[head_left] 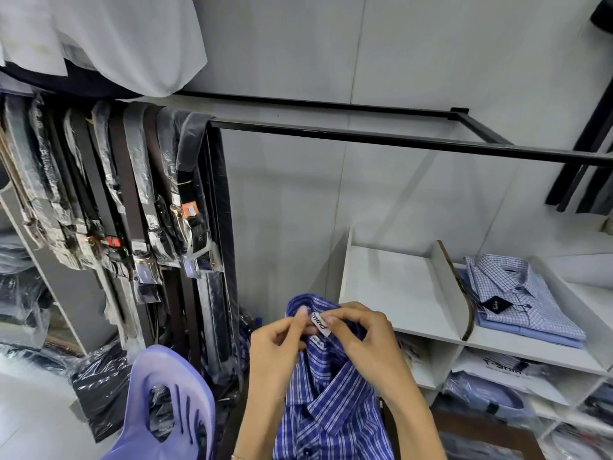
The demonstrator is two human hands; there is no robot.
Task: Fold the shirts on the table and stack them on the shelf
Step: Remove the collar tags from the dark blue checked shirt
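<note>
Furthest left hang the belts [109, 200] in plastic sleeves, and below them the back of a lilac plastic chair [169, 403]; neither matters to what I hold. My left hand [275, 346] comes next, thumb and forefinger pinched narrow on the back of the collar of the blue striped shirt [328, 400], just beside the white neck label [320, 323]. The shirt hangs in front of me from that collar, lifted rather than lying flat, and no table shows beneath it. My right hand [365, 333] grips the same collar from the other side, fingertips closed on the label's edge and the cloth behind it. I judge this thing light and limp in the body, with only the collar stiff enough to give a true hold; the woven cotton should not slip, but it will sag and crease wherever I let it go unsupported. Better, I think, to shift out toward the shoulder seams for folding. To the right stands the white shelf [428, 333], one bay bare, and in the next a stack of folded checked shirts [530, 303].
</note>
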